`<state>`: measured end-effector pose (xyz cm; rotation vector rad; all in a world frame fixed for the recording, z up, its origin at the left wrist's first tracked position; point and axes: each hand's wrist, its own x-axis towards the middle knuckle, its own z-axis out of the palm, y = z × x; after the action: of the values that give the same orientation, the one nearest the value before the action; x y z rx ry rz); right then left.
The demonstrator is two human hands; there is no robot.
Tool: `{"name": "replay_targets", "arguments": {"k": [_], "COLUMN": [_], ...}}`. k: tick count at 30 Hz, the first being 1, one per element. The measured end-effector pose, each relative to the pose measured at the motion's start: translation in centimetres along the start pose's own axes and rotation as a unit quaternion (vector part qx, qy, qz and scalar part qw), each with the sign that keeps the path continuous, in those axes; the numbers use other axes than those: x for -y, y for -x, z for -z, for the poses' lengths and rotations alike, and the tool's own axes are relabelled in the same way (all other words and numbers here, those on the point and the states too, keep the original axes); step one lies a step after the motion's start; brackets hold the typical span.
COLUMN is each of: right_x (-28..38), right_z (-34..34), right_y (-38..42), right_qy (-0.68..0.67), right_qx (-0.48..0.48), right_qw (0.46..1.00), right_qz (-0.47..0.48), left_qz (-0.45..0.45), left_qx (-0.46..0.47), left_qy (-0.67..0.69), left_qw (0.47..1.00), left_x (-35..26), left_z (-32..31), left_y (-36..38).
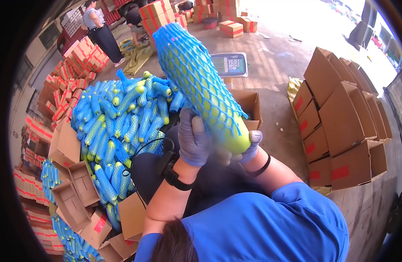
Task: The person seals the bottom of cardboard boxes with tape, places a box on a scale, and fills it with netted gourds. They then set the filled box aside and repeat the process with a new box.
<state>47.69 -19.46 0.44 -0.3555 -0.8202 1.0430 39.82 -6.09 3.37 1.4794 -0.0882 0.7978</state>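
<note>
A long pale-green gourd (pixel 234 142) in a blue foam net sleeve (pixel 196 78) tilts up in front of me, its bare lower end toward me. My right hand (pixel 249 147), in a thin glove, curls round that lower end with the thumb on its side. Against the left side of the gourd is my left hand (pixel 193 139), also gloved, with its fingers bent and partly hidden. Behind it, an open cardboard box (pixel 249 105) and a digital scale (pixel 229 64) are partly covered by the gourd.
A big heap of netted gourds (pixel 122 113) lies to my left. Opened cartons (pixel 74 203) stand beside it. Empty boxes (pixel 347 118) are stacked at right. Taped cartons (pixel 231 29) and a standing person (pixel 100 30) are farther back.
</note>
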Motion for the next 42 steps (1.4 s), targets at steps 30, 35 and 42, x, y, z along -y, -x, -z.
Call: {"name": "replay_targets", "arguments": {"k": [30,35,42], "right_x": [-0.9,-3.0,2.3], "right_z": [0.6,1.8,-3.9], "right_y": [-2.2,-2.5,-4.0], "right_qy": [0.204,0.631,0.759], "right_qx": [-0.048,-0.098,-0.222], "right_qw": [0.971,0.726,0.612], "right_qz": [0.115,0.255,0.002], "left_qz": [-0.165,0.001,0.083], "left_qx": [0.195,0.036,-0.021], "left_qy": [-0.482,0.132,0.105], "left_qw": [0.839,0.991,0.991], "left_x": [-1.9,-0.3,1.3], "left_z": [4.7,2.5,3.3], "left_y": [1.5,2.1,2.8]}}
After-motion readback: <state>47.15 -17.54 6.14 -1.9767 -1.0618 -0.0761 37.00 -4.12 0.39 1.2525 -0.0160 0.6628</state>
